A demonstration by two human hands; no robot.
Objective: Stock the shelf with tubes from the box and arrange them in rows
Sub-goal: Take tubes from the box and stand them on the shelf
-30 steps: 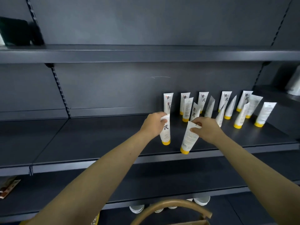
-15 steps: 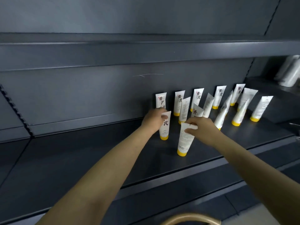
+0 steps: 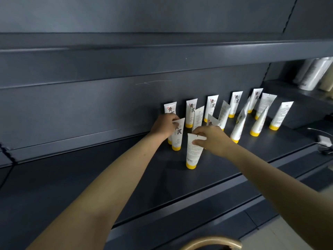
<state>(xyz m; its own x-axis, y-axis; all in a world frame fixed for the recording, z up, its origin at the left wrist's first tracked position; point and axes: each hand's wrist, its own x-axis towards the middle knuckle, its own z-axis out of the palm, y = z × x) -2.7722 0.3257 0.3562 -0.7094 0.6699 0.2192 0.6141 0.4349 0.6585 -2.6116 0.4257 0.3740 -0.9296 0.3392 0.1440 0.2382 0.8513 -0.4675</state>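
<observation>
Pinched by the right hand (image 3: pixel 212 139), fingers over its crimped top, the front tube (image 3: pixel 193 152) stands cap-down towards the front of the shelf (image 3: pixel 126 177). The left hand (image 3: pixel 163 125) curls its grip round the top of the second tube (image 3: pixel 178 135), just behind and to the left, also cap-down. The step probably goes best if each yellow cap is seated flat, the printed name turned forward, the tube lined up with the back row (image 3: pixel 212 105), and the grip eased off only once it balances. Both forearms stretch forward over the shelf, converging at the tubes.
</observation>
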